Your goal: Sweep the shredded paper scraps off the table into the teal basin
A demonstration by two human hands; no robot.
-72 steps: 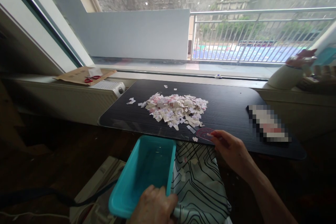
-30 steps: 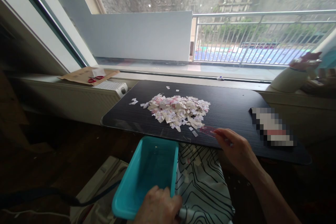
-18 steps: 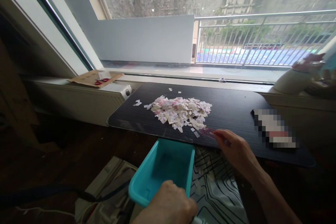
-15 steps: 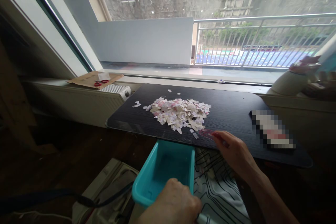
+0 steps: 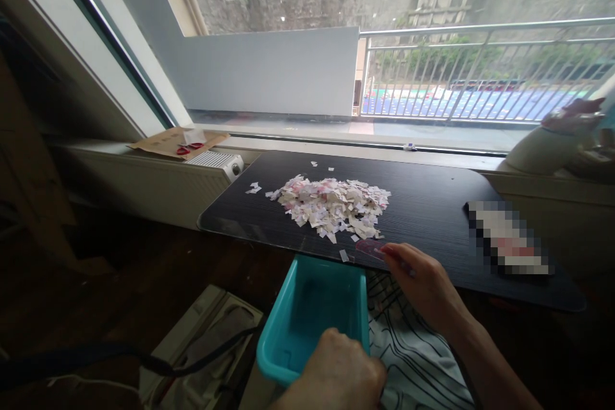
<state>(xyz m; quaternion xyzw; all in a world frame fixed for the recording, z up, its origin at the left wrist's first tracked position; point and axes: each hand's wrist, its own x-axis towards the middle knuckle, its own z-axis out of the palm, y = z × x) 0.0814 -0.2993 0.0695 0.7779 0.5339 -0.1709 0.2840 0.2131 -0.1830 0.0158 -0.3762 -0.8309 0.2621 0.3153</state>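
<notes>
My right hand pinches a thin, see-through pinkish strip of plastic, held low at the front edge of the black table. Just beyond the strip spreads a heap of small torn white and pink paper scraps. One loose scrap lies by the edge, left of the strip. Below that edge is a turquoise plastic bin, its visible floor bare. My left hand is closed on the bin's near side; its fingertips are hidden.
At the right of the table lies a blurred-out flat item. A radiator stands at the left, with brown paper and red-handled scissors on top. A white cat-like figure sits by the window at the right.
The strip has moved left along the table edge, and a loose scrap has slid left and closer to the edge, above the bin. My left hand keeps its hold on the bin.
</notes>
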